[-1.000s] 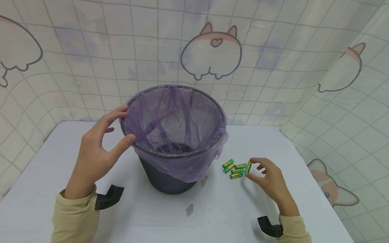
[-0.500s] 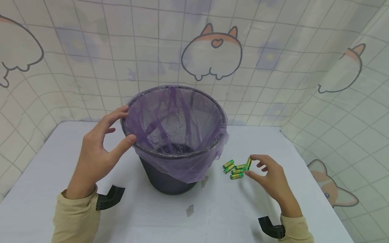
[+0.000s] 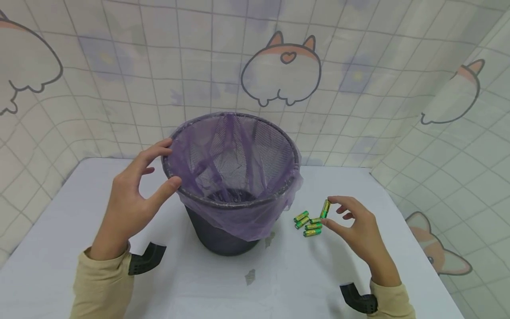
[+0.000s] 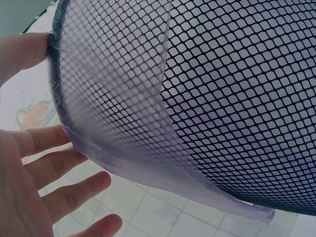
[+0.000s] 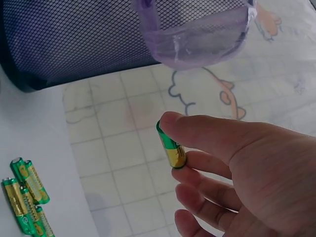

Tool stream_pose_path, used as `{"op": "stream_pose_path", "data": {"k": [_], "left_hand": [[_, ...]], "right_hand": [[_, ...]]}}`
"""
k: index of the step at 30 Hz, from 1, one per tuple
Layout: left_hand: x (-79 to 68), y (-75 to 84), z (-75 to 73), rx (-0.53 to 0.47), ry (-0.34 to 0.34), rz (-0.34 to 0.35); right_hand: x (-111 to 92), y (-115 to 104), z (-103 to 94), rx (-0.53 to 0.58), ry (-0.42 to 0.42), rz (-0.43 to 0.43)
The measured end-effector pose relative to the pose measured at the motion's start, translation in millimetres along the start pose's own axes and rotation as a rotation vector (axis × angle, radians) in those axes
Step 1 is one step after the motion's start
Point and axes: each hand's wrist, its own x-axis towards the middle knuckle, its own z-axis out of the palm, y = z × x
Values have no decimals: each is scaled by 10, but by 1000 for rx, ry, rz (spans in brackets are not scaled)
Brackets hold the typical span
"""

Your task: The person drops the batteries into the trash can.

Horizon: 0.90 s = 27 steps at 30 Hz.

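A mesh wastebasket (image 3: 219, 235) stands upright, lined with a purple bag (image 3: 243, 221) folded over its rim. My left hand (image 3: 135, 199) rests at the basket's left edge, thumb and fingers spread, their tips on the rim; in the left wrist view the lower fingers (image 4: 79, 192) are off it. To the basket's right, my right hand (image 3: 354, 230) pinches a green and gold battery (image 3: 325, 209) between thumb and fingertips. The right wrist view shows the battery (image 5: 172, 145) upright but tilted, gripped at its two ends. Several matching batteries (image 3: 312, 226) lie just below it on the table.
The white table (image 3: 207, 292) meets a tiled-pattern cloth backdrop (image 3: 358, 115) with cartoon animals behind and at the right. Two small grey patches (image 3: 250, 277) mark the tabletop in front of the basket. A black bracket (image 3: 147, 258) sticks out from each wrist.
My right hand has raised the pinched battery up from beside the pile. My left hand has stayed at the basket's rim, while the whole head view has shifted slightly.
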Motion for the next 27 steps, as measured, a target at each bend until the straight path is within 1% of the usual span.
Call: {"op": "stream_pose_path", "data": {"k": [4,13,27], "left_hand": [[2,9,-1,-9,-1,-5],[17,14,-10,-4,-6,26],[0,-3,5,-4,-2,20]], "right_hand": [[21,-44,-33,12,8,-9],[63,-128,-93,53,46,-34],[138,-305,-202,135,98,-68]]}}
